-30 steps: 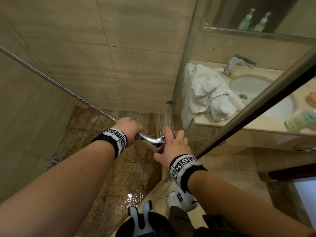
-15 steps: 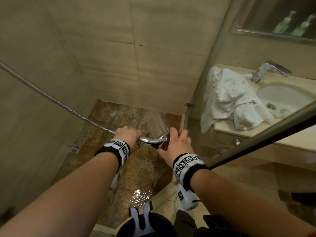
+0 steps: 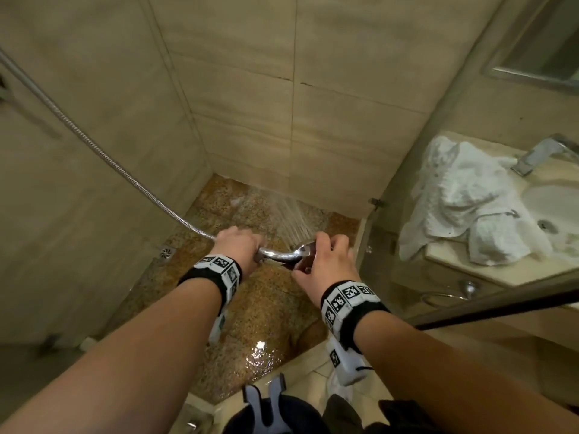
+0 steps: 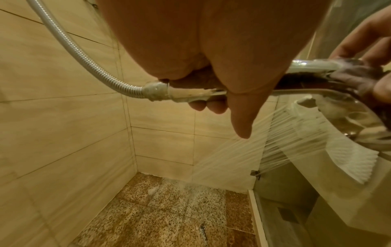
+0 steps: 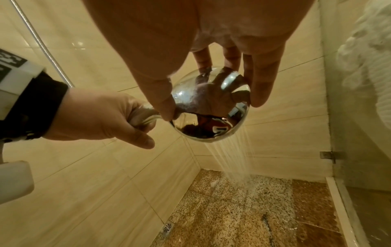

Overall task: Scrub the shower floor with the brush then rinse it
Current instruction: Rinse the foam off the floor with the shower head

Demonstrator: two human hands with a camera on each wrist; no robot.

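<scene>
The rinse looks to be the step in hand, since water is running and no brush shows in any view. Nearest, the left hand (image 3: 239,245) is wrapped round the handle of the chrome shower head (image 3: 302,249), fingers curled tight beneath it where the metal hose (image 3: 103,155) joins. Just right of that, the right hand (image 3: 326,264) steadies the round head itself, thumb on one edge and fingertips (image 5: 259,93) on the other, a light pinch and not a full fist. Below the shower head lies the speckled shower floor (image 3: 269,305), wet and glinting close to the person's feet, with a round drain (image 3: 166,252) to the left of the shower head by the side wall. The spray (image 4: 243,155) leaves the shower head slanting away and lands at the far edge of the floor, where it meets the back wall (image 3: 313,120). A small pale patch lies there, perhaps leftover foam, though it is too blurred to be sure. The next move seems to call for sweeping the shower head so the stream pushes residue toward the drain. To the right of the shower head a glass panel (image 3: 438,277) bounds the stall, and beyond it a white towel (image 3: 463,202) sits on the sink counter (image 3: 488,267); stray spray could wet the panel, and the hose limits reach.
</scene>
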